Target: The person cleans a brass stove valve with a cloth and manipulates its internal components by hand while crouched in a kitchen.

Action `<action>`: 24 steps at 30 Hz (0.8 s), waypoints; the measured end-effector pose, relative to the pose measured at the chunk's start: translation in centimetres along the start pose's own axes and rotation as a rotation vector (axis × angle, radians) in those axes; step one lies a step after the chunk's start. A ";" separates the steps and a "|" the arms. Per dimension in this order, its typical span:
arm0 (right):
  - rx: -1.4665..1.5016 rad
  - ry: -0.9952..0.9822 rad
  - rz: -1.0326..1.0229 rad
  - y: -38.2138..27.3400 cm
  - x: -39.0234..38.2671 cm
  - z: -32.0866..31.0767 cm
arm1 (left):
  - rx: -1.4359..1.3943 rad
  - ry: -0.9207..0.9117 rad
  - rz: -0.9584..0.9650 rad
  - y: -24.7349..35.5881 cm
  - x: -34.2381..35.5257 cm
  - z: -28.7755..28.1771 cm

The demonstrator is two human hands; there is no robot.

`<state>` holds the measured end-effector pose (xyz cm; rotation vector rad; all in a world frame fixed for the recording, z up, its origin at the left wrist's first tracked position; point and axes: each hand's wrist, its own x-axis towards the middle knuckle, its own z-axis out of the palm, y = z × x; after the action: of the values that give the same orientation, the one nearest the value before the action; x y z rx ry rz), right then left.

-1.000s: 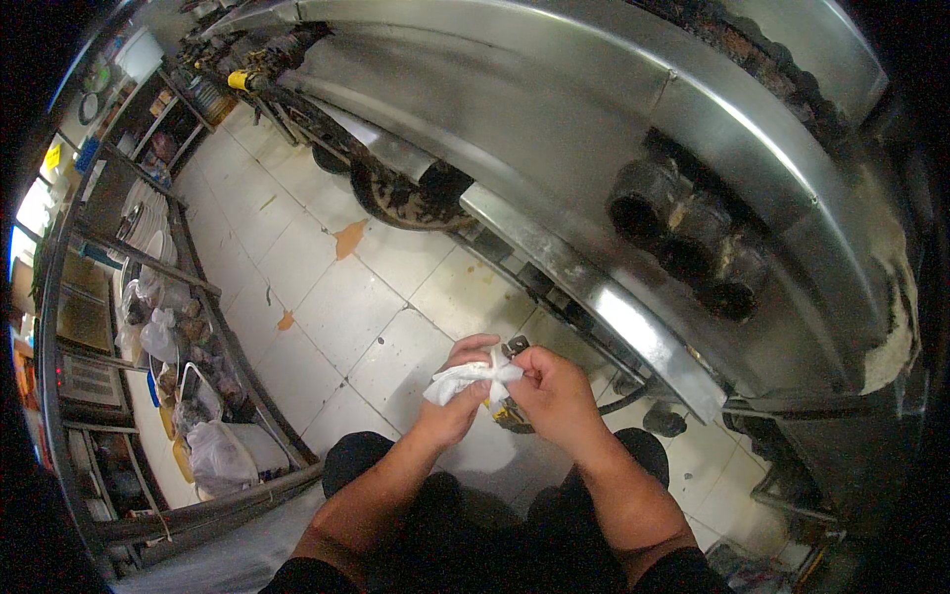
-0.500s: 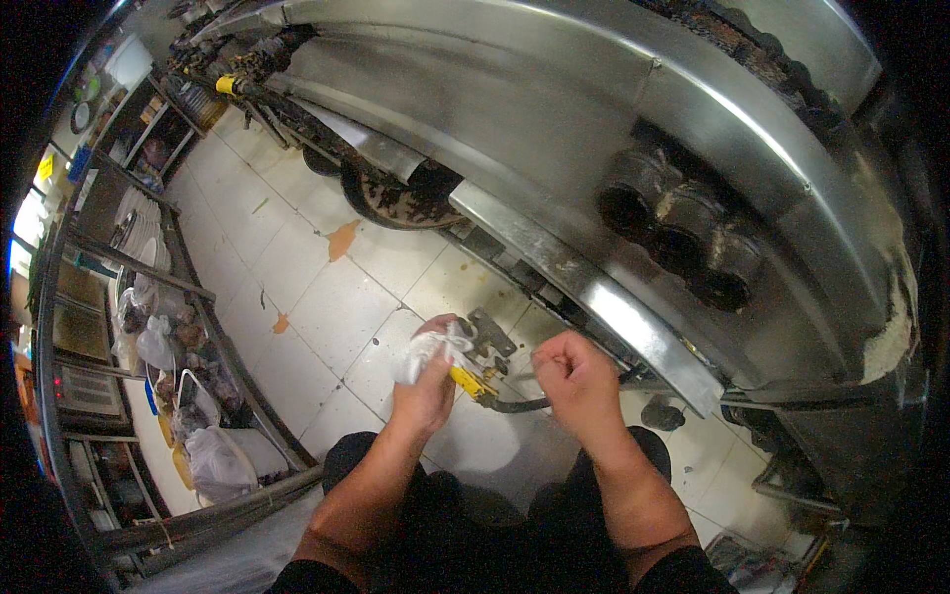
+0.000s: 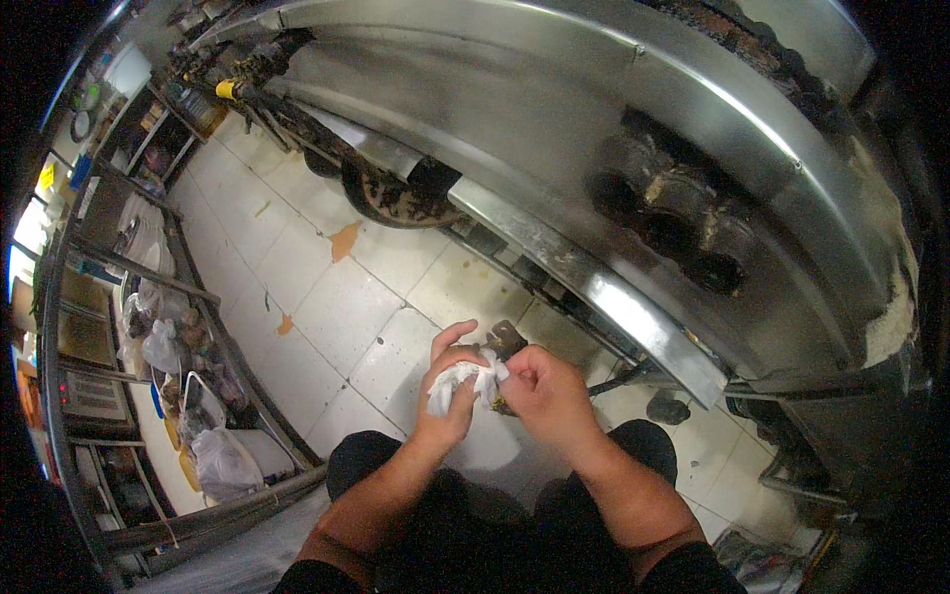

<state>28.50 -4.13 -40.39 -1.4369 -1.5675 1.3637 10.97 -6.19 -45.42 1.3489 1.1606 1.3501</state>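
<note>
My left hand (image 3: 443, 396) holds a crumpled white cloth (image 3: 460, 381) in front of me, low in the middle, with its index finger raised. The fingers of my right hand (image 3: 542, 396) are closed in a pinch at the cloth's right edge. Right behind both hands is a dark metal fitting (image 3: 507, 337); only a little of its yellow part shows, the rest hidden by cloth and hands. A black hose (image 3: 618, 380) runs from there to the right, under the stainless range's low ledge. My knees show dark on either side of my forearms.
The steel range (image 3: 475, 79) fills the upper right, with blackened round openings (image 3: 712, 269) and a large dark pan (image 3: 396, 203) beneath. Left is a shelving rack (image 3: 198, 267) with bags, plates and tubs. Tiled floor (image 3: 297, 247) with orange patches lies between. Pipes (image 3: 792, 475) sit lower right.
Half a second ago my right hand was apart from the cloth and more yellow showed; now it has come back left to the cloth, and my left hand has shifted slightly right.
</note>
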 end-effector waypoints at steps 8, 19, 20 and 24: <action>0.137 0.031 -0.010 -0.3 -0.4 1.9 | 0.154 0.222 0.037 0.5 -0.6 1.5; 0.001 0.099 0.028 0.6 0.7 -1.5 | -0.704 0.483 -0.340 -1.2 1.5 -0.7; -0.033 0.160 -0.024 0.9 1.0 -2.1 | -0.735 0.489 -0.368 -1.7 1.8 -1.3; -0.077 0.363 -0.073 1.3 2.2 -4.1 | -0.885 0.418 -0.514 -0.8 2.6 -0.8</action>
<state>32.17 -0.98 -40.83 -1.5555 -1.4298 0.9451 10.10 -3.54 -45.76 0.1274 0.8863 1.5035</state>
